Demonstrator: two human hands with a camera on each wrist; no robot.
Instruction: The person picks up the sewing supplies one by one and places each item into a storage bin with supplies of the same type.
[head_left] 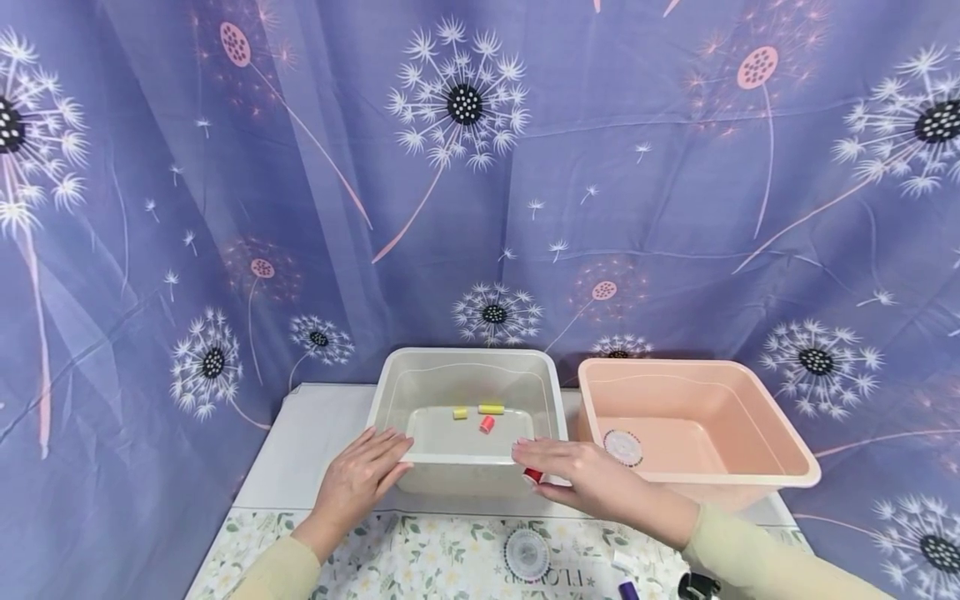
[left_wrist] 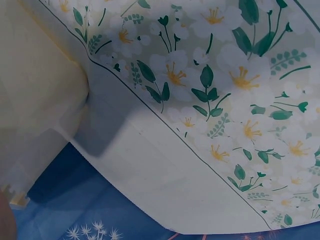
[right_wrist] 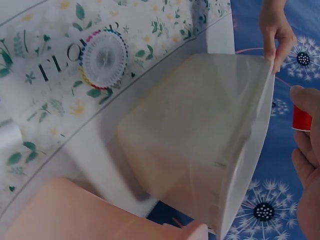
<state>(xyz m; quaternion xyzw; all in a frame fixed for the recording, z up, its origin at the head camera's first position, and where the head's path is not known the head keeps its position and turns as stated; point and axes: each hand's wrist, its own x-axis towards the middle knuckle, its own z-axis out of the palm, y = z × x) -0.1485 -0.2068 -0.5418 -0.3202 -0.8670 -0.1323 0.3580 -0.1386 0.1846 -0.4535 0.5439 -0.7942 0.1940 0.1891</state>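
My left hand (head_left: 360,475) holds the front left of the grey plastic bin's rim (head_left: 465,459), fingers over the edge and thumb outside. In the right wrist view that hand (right_wrist: 278,37) shows at the rim's far end. Near the front right corner, my right hand (head_left: 588,479) pinches a red thread spool (right_wrist: 302,119) between thumb and fingers, close by the rim. Inside the grey bin lie a short yellow spool (head_left: 460,413), a longer yellow spool (head_left: 491,409) and a coral-red spool (head_left: 487,425). The left wrist view shows mostly tablecloth and sleeve.
A pink bin (head_left: 697,478) stands at the right, with a round pin wheel (head_left: 622,447) in it. On the floral tablecloth (head_left: 427,554) lie another pin wheel (head_left: 527,554), a small white item (head_left: 625,560), a purple item (head_left: 628,591) and a black object (head_left: 697,586). A curtain (head_left: 480,208) hangs behind.
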